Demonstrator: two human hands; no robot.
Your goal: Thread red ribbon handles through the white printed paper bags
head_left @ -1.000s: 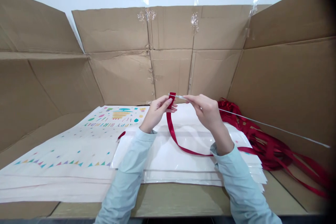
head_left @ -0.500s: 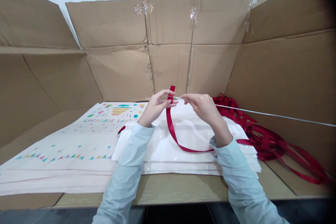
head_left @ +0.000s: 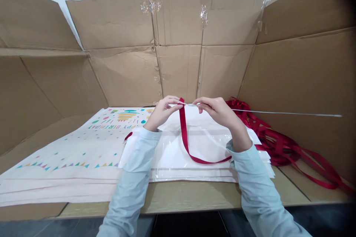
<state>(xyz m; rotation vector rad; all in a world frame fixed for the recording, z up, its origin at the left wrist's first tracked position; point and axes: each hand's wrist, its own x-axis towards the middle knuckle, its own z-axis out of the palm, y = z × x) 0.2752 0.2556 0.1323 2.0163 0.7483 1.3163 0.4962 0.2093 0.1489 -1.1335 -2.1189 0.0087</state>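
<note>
Pinching, both hands, centre of frame. Left hand (head_left: pixel 160 114) closed on the top end of a flat, dark-red, satin-like ribbon (head_left: pixel 184 137); right hand (head_left: pixel 216 110) gripping a thin, straight, silvery-white strand (head_left: pixel 278 112) that extends toward centre right. Risk: fingertip hold is narrow, so slick ribbon may slip. Loose, tangled, dark-red ribbon heap (head_left: pixel 286 154), lower right, could snag and tug it.
</note>
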